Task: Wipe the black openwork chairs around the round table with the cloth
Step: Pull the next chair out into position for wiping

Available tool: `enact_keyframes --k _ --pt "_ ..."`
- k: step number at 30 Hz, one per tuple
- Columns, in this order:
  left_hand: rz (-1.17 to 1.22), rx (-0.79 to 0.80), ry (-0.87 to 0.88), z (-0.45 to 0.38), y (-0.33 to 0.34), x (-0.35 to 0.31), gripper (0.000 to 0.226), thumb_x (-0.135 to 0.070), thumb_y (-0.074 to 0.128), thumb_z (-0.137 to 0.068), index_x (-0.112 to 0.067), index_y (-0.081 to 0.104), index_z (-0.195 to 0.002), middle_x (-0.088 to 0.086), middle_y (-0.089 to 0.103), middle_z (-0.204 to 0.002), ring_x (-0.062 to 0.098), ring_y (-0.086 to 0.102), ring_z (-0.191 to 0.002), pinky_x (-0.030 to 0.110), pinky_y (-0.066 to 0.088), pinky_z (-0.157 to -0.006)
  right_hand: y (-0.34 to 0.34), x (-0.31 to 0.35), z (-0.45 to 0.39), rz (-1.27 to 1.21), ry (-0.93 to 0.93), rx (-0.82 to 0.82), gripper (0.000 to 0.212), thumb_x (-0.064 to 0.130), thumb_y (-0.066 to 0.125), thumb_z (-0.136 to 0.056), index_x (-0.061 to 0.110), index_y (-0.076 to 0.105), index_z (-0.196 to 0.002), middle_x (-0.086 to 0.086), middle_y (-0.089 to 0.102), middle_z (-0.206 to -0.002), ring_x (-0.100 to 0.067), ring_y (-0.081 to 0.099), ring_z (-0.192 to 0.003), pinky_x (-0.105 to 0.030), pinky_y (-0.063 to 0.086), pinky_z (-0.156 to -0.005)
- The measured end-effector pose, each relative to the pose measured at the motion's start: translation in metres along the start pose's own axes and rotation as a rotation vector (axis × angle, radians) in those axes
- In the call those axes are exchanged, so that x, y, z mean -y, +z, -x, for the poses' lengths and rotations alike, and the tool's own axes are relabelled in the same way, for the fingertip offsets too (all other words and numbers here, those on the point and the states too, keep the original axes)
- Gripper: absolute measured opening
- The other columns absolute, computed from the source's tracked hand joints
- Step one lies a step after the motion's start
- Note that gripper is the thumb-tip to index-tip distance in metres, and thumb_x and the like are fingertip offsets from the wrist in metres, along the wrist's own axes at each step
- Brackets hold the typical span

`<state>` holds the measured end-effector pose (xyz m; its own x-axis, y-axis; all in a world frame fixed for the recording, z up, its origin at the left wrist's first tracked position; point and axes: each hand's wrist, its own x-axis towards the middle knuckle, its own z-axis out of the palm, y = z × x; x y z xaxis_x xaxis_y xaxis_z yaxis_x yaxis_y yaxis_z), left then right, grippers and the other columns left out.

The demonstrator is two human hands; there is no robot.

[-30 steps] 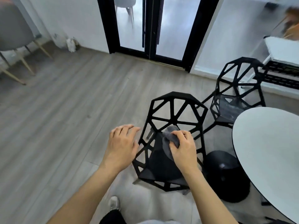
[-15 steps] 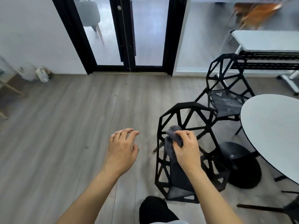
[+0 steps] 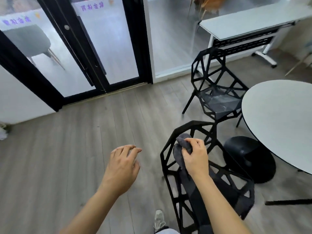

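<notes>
A black openwork chair point(image 3: 170, 146) stands just below me, its lattice back toward the left. My right hand point(image 3: 195, 157) grips a bunched dark grey cloth point(image 3: 179, 149) inside that backrest. My left hand point(image 3: 122, 163) hovers over the floor left of the chair, fingers loosely spread and holding nothing. A second black openwork chair point(image 3: 217, 92) stands farther back, next to the white round table point(image 3: 278, 119).
The table's black domed base point(image 3: 248, 156) sits right of the near chair. A black chair leg point(image 3: 287, 202) lies at lower right. Black-framed glass doors point(image 3: 94, 53) fill the back wall, a white desk point(image 3: 253, 22) stands at upper right, and my shoe point(image 3: 158, 220) is below.
The view has swung right and up, so the near chair now sits lower right. My left hand has come away from the chair's back edge. My right hand keeps the cloth inside the backrest.
</notes>
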<state>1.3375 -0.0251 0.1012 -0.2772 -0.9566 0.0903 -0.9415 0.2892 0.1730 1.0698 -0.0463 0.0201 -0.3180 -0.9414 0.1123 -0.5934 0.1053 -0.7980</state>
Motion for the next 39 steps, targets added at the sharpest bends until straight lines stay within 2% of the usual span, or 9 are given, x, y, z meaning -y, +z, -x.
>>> enact_keyframes --k 10,15,20,23,26,29,32,36,39 --pt "0.004 0.154 0.318 -0.144 0.029 0.017 0.041 -0.030 0.046 -0.089 -0.025 0.061 -0.127 -0.002 0.060 -0.125 0.024 0.055 -0.119 0.042 0.041 -0.101 0.016 -0.016 -0.043 0.092 0.184 -0.143 0.027 0.018 0.070 -0.088 0.020 0.064 -0.113 0.004 0.053 -0.115 -0.015 0.055 -0.106 -0.036 0.049 -0.098" --pt "0.022 0.247 0.602 -0.225 0.068 0.000 0.037 -0.017 0.058 -0.091 -0.023 0.060 -0.127 -0.002 0.060 -0.128 0.026 0.056 -0.117 0.043 0.044 -0.099 0.030 -0.030 -0.041 0.138 0.338 -0.225 0.028 0.019 0.069 -0.088 0.027 0.063 -0.114 0.010 0.050 -0.115 -0.013 0.053 -0.107 -0.035 0.048 -0.096" --pt "-0.036 0.386 0.941 -0.303 0.115 -0.012 0.044 -0.013 0.056 -0.091 -0.024 0.056 -0.133 -0.003 0.058 -0.131 0.028 0.055 -0.118 0.041 0.043 -0.098 0.073 -0.024 -0.044 0.189 0.538 -0.317 0.031 0.020 0.068 -0.088 0.027 0.062 -0.117 0.008 0.051 -0.117 -0.016 0.053 -0.107 -0.037 0.048 -0.097" --pt "-0.097 0.454 1.152 -0.342 0.141 -0.018 0.060 -0.005 0.053 -0.090 -0.024 0.045 -0.146 0.001 0.049 -0.145 0.028 0.049 -0.130 0.041 0.041 -0.104 0.106 -0.015 -0.051 0.227 0.666 -0.362 0.033 0.021 0.068 -0.087 0.024 0.063 -0.120 0.005 0.051 -0.118 -0.021 0.054 -0.105 -0.039 0.049 -0.095" --pt "-0.209 0.481 1.369 -0.377 0.163 -0.033 0.080 0.005 0.048 -0.089 -0.026 0.022 -0.158 0.005 0.026 -0.163 0.031 0.031 -0.145 0.042 0.033 -0.113 0.138 -0.001 -0.065 0.206 0.778 -0.414 0.034 0.020 0.066 -0.089 0.022 0.063 -0.123 0.000 0.051 -0.119 -0.025 0.054 -0.107 -0.039 0.049 -0.094" --pt "-0.338 0.494 1.525 -0.404 0.188 -0.052 0.080 -0.001 0.048 -0.096 -0.026 0.008 -0.161 0.004 0.007 -0.168 0.030 0.013 -0.153 0.040 0.027 -0.118 0.172 0.010 -0.082 0.170 0.887 -0.417 0.033 0.025 0.062 -0.094 0.021 0.060 -0.127 -0.003 0.051 -0.121 -0.027 0.053 -0.110 -0.038 0.047 -0.095" --pt "-0.370 0.506 1.609 -0.422 0.216 -0.074 0.060 -0.012 0.044 -0.103 -0.021 0.022 -0.158 0.003 0.013 -0.168 0.027 0.009 -0.154 0.040 0.024 -0.121 0.204 0.013 -0.099 0.210 0.966 -0.419 0.035 0.042 0.058 -0.096 0.022 0.057 -0.125 -0.005 0.052 -0.120 -0.030 0.054 -0.107 -0.039 0.048 -0.091" --pt "-0.313 0.391 1.796 -0.431 0.237 -0.104 0.044 -0.011 0.051 -0.099 -0.018 0.049 -0.142 0.009 0.042 -0.153 0.032 0.019 -0.151 0.040 0.021 -0.122 0.224 0.012 -0.119 0.367 1.137 -0.321 0.051 0.050 0.059 -0.094 0.022 0.047 -0.135 -0.010 0.049 -0.133 -0.034 0.052 -0.116 -0.042 0.048 -0.093" --pt "-0.361 0.354 1.809 -0.442 0.249 -0.119 0.050 -0.018 0.048 -0.103 -0.021 0.038 -0.152 0.008 0.025 -0.163 0.032 0.011 -0.153 0.041 0.014 -0.123 0.228 0.007 -0.131 0.476 1.199 -0.243 0.057 0.040 0.065 -0.092 0.022 0.040 -0.140 -0.011 0.045 -0.138 -0.035 0.051 -0.121 -0.045 0.046 -0.095"
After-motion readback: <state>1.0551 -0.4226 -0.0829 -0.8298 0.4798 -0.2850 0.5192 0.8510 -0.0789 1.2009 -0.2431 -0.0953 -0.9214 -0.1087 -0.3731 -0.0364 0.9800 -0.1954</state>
